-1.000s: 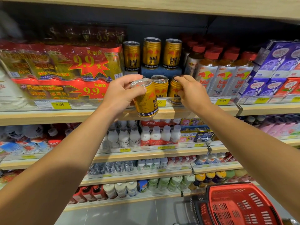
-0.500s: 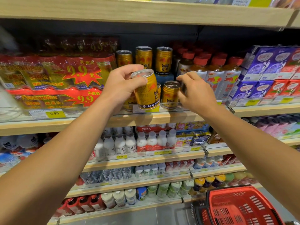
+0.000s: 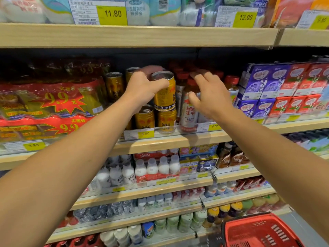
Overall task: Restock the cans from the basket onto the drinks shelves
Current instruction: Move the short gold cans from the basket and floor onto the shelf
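Bright, even lighting, probably from overhead. Deep shadow under the upper shelf point(image 3: 135, 35) at 12 o'clock. Wide-angle bowing at edges; forearms and lower shelves slightly blurred.

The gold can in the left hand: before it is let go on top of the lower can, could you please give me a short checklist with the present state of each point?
1. Left hand grips the gold can firmly: ok.
2. Can upright: ok, or nearly so.
3. Can seated squarely on the lower can: cannot tell; its base appears to meet the lower top.
4. Right hand holds nothing, open beside the can: ok.
5. Red-capped bottle beside the stack clear of the can: cannot tell.
6. Headroom under the upper shelf: ok.
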Action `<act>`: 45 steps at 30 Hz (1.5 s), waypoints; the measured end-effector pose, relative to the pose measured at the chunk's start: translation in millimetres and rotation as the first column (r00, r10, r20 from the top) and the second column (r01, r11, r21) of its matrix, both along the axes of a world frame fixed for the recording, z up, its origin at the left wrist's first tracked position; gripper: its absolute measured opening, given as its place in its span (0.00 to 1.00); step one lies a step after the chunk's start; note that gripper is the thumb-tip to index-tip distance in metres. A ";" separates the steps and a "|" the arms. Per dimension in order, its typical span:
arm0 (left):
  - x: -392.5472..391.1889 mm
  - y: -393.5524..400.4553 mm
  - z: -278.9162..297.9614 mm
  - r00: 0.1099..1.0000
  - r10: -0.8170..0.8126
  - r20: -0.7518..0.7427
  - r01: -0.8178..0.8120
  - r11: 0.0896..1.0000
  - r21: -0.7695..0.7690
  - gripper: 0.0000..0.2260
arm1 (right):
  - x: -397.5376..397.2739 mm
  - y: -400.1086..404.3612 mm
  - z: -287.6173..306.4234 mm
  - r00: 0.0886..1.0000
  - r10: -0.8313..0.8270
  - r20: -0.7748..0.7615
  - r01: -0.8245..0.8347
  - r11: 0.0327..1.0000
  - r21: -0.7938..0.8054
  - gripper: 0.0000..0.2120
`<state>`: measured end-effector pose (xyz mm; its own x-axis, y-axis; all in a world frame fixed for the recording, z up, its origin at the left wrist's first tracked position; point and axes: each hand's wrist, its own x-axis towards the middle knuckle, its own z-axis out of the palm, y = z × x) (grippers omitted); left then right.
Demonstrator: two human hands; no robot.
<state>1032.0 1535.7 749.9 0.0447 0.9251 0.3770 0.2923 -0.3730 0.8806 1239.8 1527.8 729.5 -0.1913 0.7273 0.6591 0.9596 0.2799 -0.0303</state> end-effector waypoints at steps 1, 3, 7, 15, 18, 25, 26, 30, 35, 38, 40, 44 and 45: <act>2.4 3.8 -0.6 1.000 0.011 -0.011 -0.011 1.000 0.000 0.21 | -0.1 1.9 0.6 1.000 -0.003 0.010 0.003 1.000 -0.002 0.21; 7.0 9.2 -2.4 0.999 0.027 -0.042 -0.028 1.000 -0.010 0.22 | -0.5 5.3 -0.1 0.999 -0.012 0.040 0.012 1.000 0.000 0.19; 9.9 15.8 -9.1 0.997 0.053 -0.064 -0.058 0.995 -0.077 0.27 | 0.0 8.4 -5.9 0.997 -0.011 0.075 0.009 1.000 0.025 0.16; 14.5 22.9 -8.7 0.986 0.013 -0.163 -0.032 0.993 -0.116 0.22 | 3.0 11.8 -10.3 0.998 0.011 0.063 -0.014 0.999 0.048 0.17; 11.6 23.3 -3.7 0.950 0.021 -0.312 -0.046 0.996 -0.073 0.25 | 3.7 12.2 -11.6 0.998 0.018 0.058 -0.021 0.998 0.054 0.17; 18.0 23.2 13.1 0.778 0.101 -0.621 -0.074 0.995 0.069 0.29 | 4.5 11.7 -10.5 0.999 0.032 0.034 -0.033 0.999 0.042 0.18; 17.4 23.1 14.8 0.769 0.087 -0.633 -0.060 0.996 0.063 0.29 | 4.6 11.7 -10.5 0.999 0.034 0.028 -0.035 0.999 0.039 0.18; 15.3 22.8 16.8 0.752 0.043 -0.658 -0.019 0.999 0.043 0.29 | 4.3 12.2 -11.0 0.999 0.040 0.010 -0.040 0.999 0.028 0.18; 14.8 21.5 15.4 0.746 0.057 -0.663 -0.011 0.997 0.074 0.30 | 4.3 12.1 -11.6 0.999 0.044 0.004 -0.044 0.999 0.021 0.17; 13.2 22.2 14.9 0.729 0.068 -0.681 -0.020 0.997 0.079 0.29 | 4.9 12.3 -11.6 0.999 0.048 0.008 -0.049 0.999 0.019 0.17; 12.4 23.5 14.7 0.727 0.049 -0.685 -0.009 0.998 0.063 0.29 | 5.7 11.8 -11.1 0.999 0.045 0.007 -0.046 0.999 0.013 0.17; 12.0 22.3 14.5 0.739 0.041 -0.672 -0.009 0.999 0.051 0.29 | 4.9 11.6 -11.3 0.999 0.046 0.010 -0.046 0.999 0.003 0.18; 12.2 22.2 13.4 0.743 0.040 -0.669 -0.007 0.999 0.052 0.29 | 5.0 11.6 -11.2 0.999 0.045 0.010 -0.045 0.999 0.002 0.18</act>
